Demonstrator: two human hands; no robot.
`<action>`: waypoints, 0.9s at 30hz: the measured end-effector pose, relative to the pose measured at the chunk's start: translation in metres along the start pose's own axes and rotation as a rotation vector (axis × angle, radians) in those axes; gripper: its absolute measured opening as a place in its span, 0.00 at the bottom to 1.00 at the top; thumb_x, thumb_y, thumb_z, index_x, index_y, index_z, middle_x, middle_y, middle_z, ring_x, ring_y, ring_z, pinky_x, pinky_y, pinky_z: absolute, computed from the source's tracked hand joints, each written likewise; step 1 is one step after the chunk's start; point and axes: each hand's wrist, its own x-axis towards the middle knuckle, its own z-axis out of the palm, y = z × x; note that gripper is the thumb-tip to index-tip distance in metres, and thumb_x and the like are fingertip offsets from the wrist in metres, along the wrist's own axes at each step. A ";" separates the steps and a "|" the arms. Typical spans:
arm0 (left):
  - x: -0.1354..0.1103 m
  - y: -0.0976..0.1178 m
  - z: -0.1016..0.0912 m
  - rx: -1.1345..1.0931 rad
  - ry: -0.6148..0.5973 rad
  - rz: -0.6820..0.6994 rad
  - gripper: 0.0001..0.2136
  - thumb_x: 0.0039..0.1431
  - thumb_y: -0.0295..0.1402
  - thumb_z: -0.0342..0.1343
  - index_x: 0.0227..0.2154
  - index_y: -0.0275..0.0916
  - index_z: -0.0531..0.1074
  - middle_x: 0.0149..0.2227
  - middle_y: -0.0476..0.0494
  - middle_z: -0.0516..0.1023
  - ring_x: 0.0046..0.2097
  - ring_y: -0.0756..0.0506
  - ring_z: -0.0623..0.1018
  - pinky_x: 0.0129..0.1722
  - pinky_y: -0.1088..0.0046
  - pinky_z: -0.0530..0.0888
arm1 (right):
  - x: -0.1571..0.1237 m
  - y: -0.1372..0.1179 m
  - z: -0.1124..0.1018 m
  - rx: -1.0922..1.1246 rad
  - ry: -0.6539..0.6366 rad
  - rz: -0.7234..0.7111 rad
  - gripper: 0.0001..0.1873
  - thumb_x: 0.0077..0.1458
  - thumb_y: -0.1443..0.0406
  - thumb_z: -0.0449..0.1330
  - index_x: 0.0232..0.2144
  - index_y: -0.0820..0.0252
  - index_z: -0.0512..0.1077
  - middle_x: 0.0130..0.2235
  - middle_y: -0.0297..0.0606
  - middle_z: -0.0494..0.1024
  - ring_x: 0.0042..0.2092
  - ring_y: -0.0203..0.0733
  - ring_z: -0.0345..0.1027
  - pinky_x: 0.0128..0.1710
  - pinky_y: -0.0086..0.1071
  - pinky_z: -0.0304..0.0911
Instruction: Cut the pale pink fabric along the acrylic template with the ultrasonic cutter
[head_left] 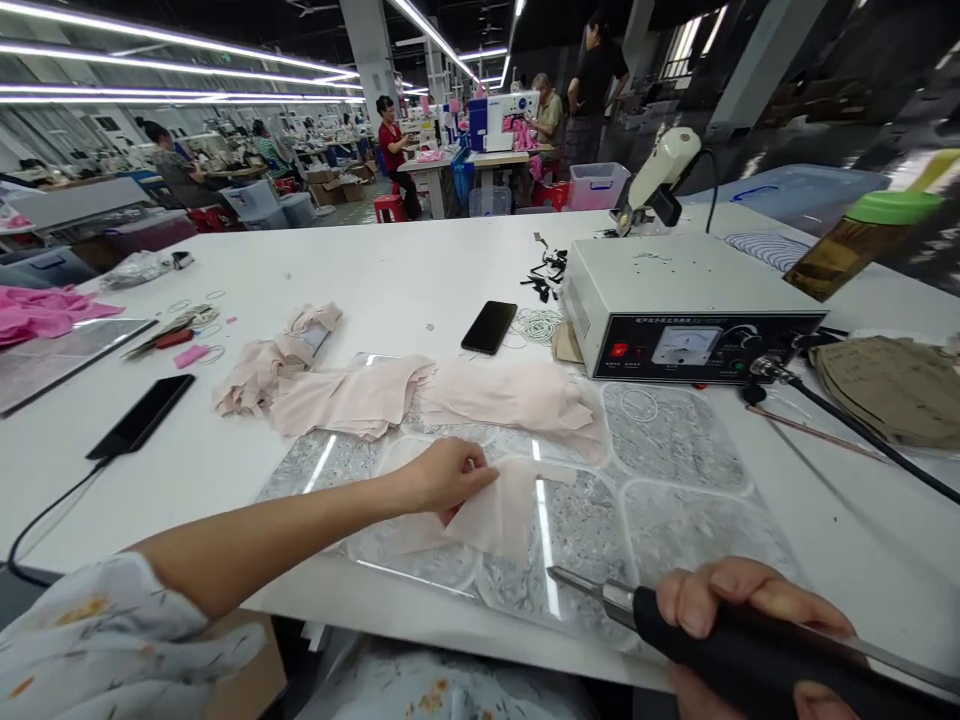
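My left hand [450, 474] is closed, its fingers pinching a pale pink fabric piece [504, 515]. That piece lies partly on the marbled glass sheet [585, 530]. My right hand [757, 610] is wrapped round the black handle of a handheld ultrasonic cutter [622, 603]. Its pointed metal tip is aimed left, near the fabric's right edge but apart from it. Behind my left hand lie two stacks of the same cloth, a right stack [510, 395] and a left stack [352, 395]. A crumpled bundle of the cloth [274, 360] sits further left.
A control box [697, 270] with a dial stands at the back right, near a bottle with a green lid [855, 235]. One phone [489, 327] lies behind the stacks, another [142, 415] at left with a cable. Several people work at sewing machines beyond the table.
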 end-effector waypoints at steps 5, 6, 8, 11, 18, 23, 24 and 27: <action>-0.031 -0.012 -0.001 0.107 0.022 0.054 0.13 0.63 0.41 0.49 0.34 0.36 0.70 0.23 0.49 0.76 0.22 0.49 0.76 0.21 0.78 0.71 | -0.001 0.000 0.005 0.027 -0.011 0.019 0.11 0.48 0.57 0.61 0.32 0.57 0.69 0.31 0.33 0.63 0.27 0.35 0.62 0.26 0.35 0.64; -0.034 -0.014 -0.002 0.176 0.072 0.103 0.12 0.63 0.39 0.49 0.35 0.36 0.71 0.28 0.45 0.77 0.26 0.47 0.78 0.24 0.76 0.72 | -0.002 0.000 0.005 0.029 -0.008 0.022 0.11 0.48 0.57 0.61 0.32 0.57 0.69 0.31 0.33 0.63 0.27 0.35 0.62 0.27 0.35 0.64; -0.033 -0.017 -0.006 0.336 0.155 0.332 0.12 0.65 0.34 0.46 0.40 0.35 0.73 0.38 0.38 0.78 0.36 0.43 0.80 0.33 0.71 0.76 | -0.004 0.001 0.005 0.031 0.008 0.024 0.11 0.48 0.58 0.61 0.32 0.56 0.69 0.31 0.32 0.63 0.27 0.35 0.62 0.27 0.35 0.64; -0.016 -0.018 -0.010 0.513 0.106 0.822 0.15 0.69 0.32 0.43 0.52 0.38 0.70 0.55 0.36 0.72 0.58 0.39 0.71 0.55 0.59 0.71 | -0.007 0.001 0.008 0.051 0.026 0.009 0.10 0.48 0.59 0.61 0.33 0.56 0.69 0.32 0.33 0.63 0.27 0.35 0.62 0.26 0.35 0.64; 0.008 -0.022 0.026 0.645 0.242 0.808 0.22 0.70 0.38 0.46 0.62 0.35 0.60 0.65 0.34 0.59 0.66 0.36 0.60 0.62 0.56 0.66 | -0.008 -0.003 0.002 0.008 0.054 -0.078 0.10 0.47 0.60 0.59 0.32 0.58 0.70 0.32 0.33 0.65 0.26 0.35 0.64 0.25 0.36 0.63; -0.009 -0.020 0.043 0.639 0.464 0.776 0.19 0.69 0.36 0.46 0.58 0.32 0.64 0.61 0.30 0.64 0.64 0.32 0.62 0.57 0.50 0.70 | -0.003 -0.003 -0.002 -0.023 0.165 -0.164 0.11 0.45 0.59 0.60 0.31 0.59 0.71 0.31 0.34 0.67 0.23 0.34 0.63 0.22 0.34 0.61; -0.009 -0.018 0.039 0.633 0.448 0.847 0.18 0.70 0.33 0.45 0.58 0.32 0.65 0.60 0.30 0.66 0.64 0.33 0.63 0.57 0.50 0.70 | -0.003 -0.002 -0.001 -0.023 0.181 -0.160 0.10 0.46 0.60 0.60 0.31 0.58 0.72 0.31 0.34 0.67 0.23 0.33 0.62 0.22 0.34 0.61; 0.002 -0.010 0.024 0.581 0.321 1.075 0.16 0.69 0.25 0.41 0.55 0.32 0.66 0.57 0.32 0.69 0.61 0.37 0.67 0.55 0.52 0.71 | -0.002 0.001 0.004 -0.003 0.190 -0.140 0.09 0.46 0.60 0.59 0.31 0.57 0.72 0.32 0.34 0.67 0.23 0.33 0.63 0.22 0.34 0.62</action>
